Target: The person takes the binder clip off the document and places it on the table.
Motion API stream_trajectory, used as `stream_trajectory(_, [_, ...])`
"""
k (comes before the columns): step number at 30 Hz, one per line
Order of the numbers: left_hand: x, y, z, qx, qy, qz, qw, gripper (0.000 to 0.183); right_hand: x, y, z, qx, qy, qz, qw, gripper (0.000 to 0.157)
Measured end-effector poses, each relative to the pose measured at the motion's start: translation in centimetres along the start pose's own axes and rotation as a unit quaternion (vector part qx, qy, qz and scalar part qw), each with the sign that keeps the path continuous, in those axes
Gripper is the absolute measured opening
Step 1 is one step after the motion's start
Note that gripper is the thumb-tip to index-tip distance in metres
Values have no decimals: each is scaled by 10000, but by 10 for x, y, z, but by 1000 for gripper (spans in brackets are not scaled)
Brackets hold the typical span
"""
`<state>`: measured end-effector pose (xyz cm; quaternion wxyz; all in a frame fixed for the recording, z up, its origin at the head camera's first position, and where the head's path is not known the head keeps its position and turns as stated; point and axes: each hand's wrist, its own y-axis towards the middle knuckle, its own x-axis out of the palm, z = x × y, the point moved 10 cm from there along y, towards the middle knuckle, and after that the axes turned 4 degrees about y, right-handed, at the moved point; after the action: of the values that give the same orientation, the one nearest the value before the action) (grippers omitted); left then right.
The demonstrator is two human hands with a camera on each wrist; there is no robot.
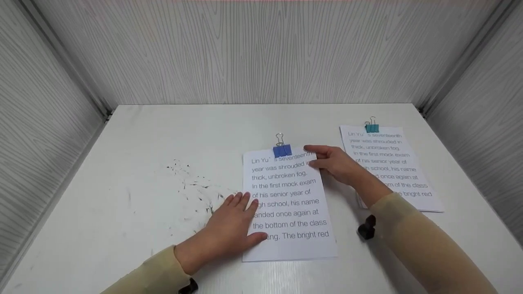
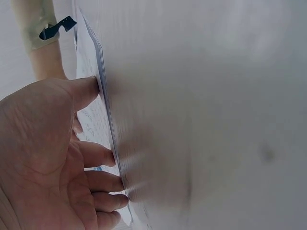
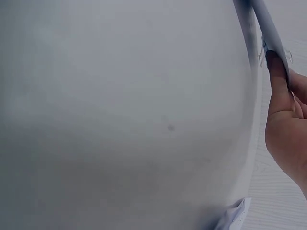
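A stack of printed paper sheets [image 1: 286, 249] lies upright to me on the table, with a blue binder clip [image 1: 282, 150] on its top edge. My left hand [image 1: 229, 226] rests along the stack's left edge, fingers extended and thumb over the lower text. In the left wrist view, the fingertips [image 2: 106, 157] touch the edge of the layered sheets. My right hand [image 1: 337, 163] pinches the stack's upper right corner between thumb and fingers. From the right wrist, that hand [image 3: 288, 124] shows with the paper [image 3: 271, 28] between its digits, the corner raised off the table.
A second stack of printed sheets [image 1: 384, 163] with a teal binder clip [image 1: 372, 128] lies to the right, partly behind my right forearm. Dark scuff marks [image 1: 200, 185] spot the white table [image 1: 184, 126]. Grey wood-grain panels [image 1: 261, 53] wall the table's back and sides.
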<state>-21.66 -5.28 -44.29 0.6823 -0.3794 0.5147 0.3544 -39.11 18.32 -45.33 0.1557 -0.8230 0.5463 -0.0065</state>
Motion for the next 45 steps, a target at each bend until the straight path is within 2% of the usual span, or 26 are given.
stream_trajectory(7, [-5,2,1,55,84,20,9999,93,1,-4,-11,-229,-700,209,9971,60])
stream_trajectory(10, [-5,1,0,85,101,18,9999,94,2,-4,-10,-181,-776,326,9963,60])
stream_trajectory(15, [-3,0,-1,142,112,19,9998,93,5,-5,-1,79,-541,426,9976,58])
stream_trajectory(19, [-6,1,-3,122,70,92,9999,90,5,-7,-3,-57,-261,401,9988,57])
stream_trajectory(24, [-25,2,-6,30,-146,255,9996,88,2,-13,-10,-416,111,420,9982,58])
stream_trajectory(31, [-68,6,-20,-184,-592,739,9953,87,-3,-26,-22,-824,-108,500,9953,55])
stream_trajectory(35, [-95,16,-34,-183,-1137,1225,9858,84,-3,-33,-28,-982,-145,451,9940,55])
stream_trajectory(39, [-118,33,-51,-204,-1884,1649,9679,83,-1,-37,-32,-1077,31,388,9934,54])
stream_trajectory(42, [-128,49,-63,-191,-2460,1728,9536,83,1,-40,-35,-1177,125,328,9924,53])
stream_trajectory(45, [-131,66,-69,-16,-2982,1662,9399,83,5,-43,-39,-1317,186,250,9908,52])
